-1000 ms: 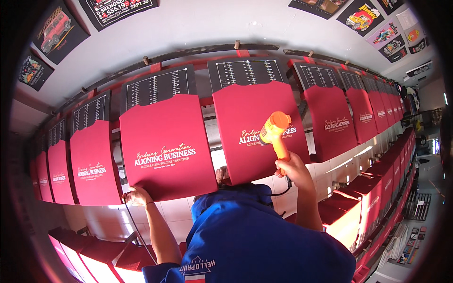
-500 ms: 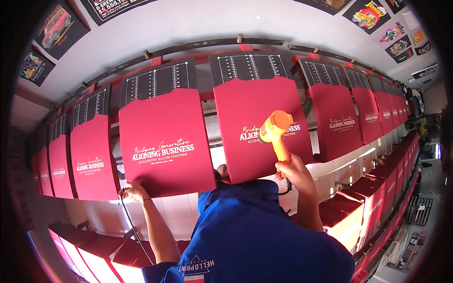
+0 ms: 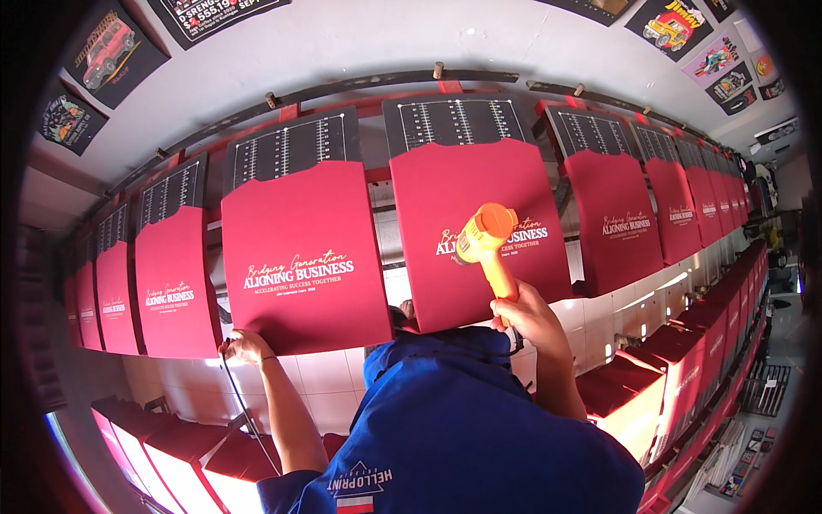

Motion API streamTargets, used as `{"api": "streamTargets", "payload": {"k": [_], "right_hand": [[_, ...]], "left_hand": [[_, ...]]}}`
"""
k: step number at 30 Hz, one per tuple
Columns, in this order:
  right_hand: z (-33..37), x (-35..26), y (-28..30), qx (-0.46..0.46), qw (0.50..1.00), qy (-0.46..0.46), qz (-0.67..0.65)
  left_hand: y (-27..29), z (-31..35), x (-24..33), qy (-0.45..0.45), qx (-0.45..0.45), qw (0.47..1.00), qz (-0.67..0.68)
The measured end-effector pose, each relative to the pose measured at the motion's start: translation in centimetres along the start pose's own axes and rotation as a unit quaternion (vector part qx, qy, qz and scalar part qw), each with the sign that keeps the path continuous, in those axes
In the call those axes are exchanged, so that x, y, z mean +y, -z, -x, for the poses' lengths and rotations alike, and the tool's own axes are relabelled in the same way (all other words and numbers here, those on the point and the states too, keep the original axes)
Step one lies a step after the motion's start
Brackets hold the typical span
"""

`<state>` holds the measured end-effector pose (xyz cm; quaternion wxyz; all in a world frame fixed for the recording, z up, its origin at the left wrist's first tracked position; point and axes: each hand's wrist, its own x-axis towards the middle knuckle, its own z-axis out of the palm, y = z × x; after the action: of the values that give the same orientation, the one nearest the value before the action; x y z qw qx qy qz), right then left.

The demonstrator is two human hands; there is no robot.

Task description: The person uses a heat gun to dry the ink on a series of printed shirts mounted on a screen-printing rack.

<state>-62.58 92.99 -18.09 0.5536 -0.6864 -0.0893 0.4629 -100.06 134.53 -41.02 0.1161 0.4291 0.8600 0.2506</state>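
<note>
My right hand is closed around the handle of an orange-yellow heat gun. The gun's wide round end is over the print of a red shirt stretched on a dark printing board, covering part of the lettering. Lower left, my left hand is closed on a black cable that hangs down beside my forearm. That hand is at the bottom corner of the neighbouring red shirt, which bears gold and white lettering. Whether its fingers touch the fabric, I cannot tell.
More boards with red printed shirts run left and right along a red and black rack. Behind me stands another row of red-covered boards. Pale floor tiles show between the rows. Printed dark sheets hang on the wall.
The heat gun has shifted slightly left over the print, and my right hand moved with it. My left hand still holds the cable at about the same corner.
</note>
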Motion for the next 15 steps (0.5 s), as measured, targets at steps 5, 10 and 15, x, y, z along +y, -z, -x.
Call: {"api": "streamTargets", "payload": {"k": [5, 10, 15], "right_hand": [[0.0, -0.4, -0.5, -0.004, 1.0, -0.012, 0.005], [-0.2, -0.7, 0.1, -0.028, 0.999, -0.026, 0.006], [-0.3, -0.2, 0.1, -0.021, 1.0, -0.014, 0.009]], "left_hand": [[-0.1, 0.3, 0.1, 0.005, 0.026, 0.999, 0.021], [0.3, 0.1, 0.2, -0.009, 0.015, 1.0, 0.001], [0.3, 1.0, 0.6, 0.011, 0.023, 1.0, 0.008]]}}
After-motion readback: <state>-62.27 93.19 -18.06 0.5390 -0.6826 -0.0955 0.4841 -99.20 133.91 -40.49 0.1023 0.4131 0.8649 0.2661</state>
